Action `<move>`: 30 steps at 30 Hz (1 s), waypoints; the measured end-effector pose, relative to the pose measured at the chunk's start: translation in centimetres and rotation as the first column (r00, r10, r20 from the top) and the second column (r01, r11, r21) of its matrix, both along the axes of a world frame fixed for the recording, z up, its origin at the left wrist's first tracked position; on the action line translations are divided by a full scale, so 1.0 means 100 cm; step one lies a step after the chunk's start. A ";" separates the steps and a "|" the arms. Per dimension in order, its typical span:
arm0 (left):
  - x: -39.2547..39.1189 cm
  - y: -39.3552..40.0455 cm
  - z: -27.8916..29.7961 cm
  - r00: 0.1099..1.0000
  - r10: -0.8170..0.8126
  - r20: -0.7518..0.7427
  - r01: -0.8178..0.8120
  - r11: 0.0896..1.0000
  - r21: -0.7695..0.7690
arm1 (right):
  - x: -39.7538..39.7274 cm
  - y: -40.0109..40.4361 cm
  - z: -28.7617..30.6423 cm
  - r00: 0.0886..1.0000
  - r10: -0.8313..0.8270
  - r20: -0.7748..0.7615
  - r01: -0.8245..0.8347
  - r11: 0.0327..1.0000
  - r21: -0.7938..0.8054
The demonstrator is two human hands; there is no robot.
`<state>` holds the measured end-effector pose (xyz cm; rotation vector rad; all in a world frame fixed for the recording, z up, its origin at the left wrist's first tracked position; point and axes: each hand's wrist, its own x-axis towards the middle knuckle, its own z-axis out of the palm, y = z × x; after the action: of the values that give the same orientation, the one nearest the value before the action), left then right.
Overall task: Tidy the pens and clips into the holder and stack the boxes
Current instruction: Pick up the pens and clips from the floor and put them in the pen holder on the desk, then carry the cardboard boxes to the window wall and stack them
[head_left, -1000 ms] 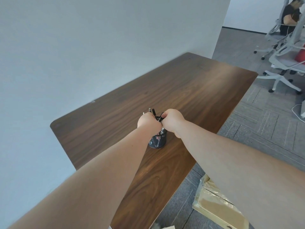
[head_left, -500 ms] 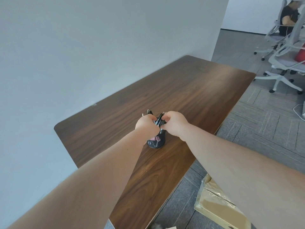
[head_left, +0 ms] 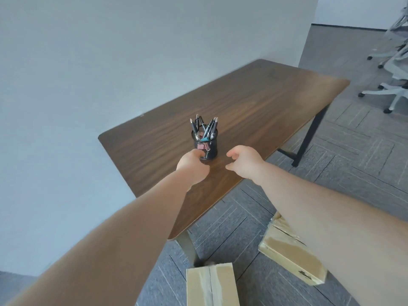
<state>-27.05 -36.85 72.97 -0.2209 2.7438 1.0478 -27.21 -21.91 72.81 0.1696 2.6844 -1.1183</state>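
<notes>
A black mesh pen holder [head_left: 208,146] stands upright on the dark wooden table [head_left: 265,102], near its front edge. Several black pens [head_left: 205,127] stick up out of it, and pink and teal clips show through the mesh. My left hand [head_left: 192,166] is curled against the holder's lower left side, fingers touching its base. My right hand [head_left: 242,162] hovers just right of the holder, apart from it, fingers spread and holding nothing. Two taped cardboard boxes lie on the floor below the table: one [head_left: 212,286] at the bottom middle, the other [head_left: 289,252] partly hidden by my right forearm.
A pale wall runs along the table's left side. Grey carpet tiles cover the floor to the right. White office chairs [head_left: 395,85] stand at the far right. A black table leg [head_left: 309,133] drops from the far right side of the table.
Both hands have come away from the holder's top, uncovering the pens. My right hand has let go and opened. My left hand has dropped to the holder's base. The view tilted down, showing the boxes.
</notes>
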 end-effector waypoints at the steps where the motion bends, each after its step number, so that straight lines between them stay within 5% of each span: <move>1: 0.018 0.000 -0.004 1.000 0.017 0.003 -0.017 1.000 0.005 | 0.015 0.001 -0.005 1.000 0.007 0.013 -0.007 1.000 -0.012; 8: 0.121 -0.002 -0.062 0.995 0.090 0.033 -0.092 0.993 0.077 | 0.106 0.007 -0.064 0.983 0.082 0.162 -0.081 0.997 -0.011; 15: 0.201 -0.032 -0.160 0.969 0.049 0.241 -0.047 0.999 -0.010 | 0.156 -0.008 -0.156 0.951 0.102 0.290 -0.118 0.992 0.040; 30: 0.291 -0.078 -0.436 0.868 0.071 0.492 0.022 0.983 -0.180 | 0.241 -0.037 -0.433 0.851 0.166 0.497 -0.260 0.958 0.125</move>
<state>2.03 -44.63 29.40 -0.4816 2.3584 0.6279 -3.07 -25.56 29.50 0.1514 2.2806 -0.6452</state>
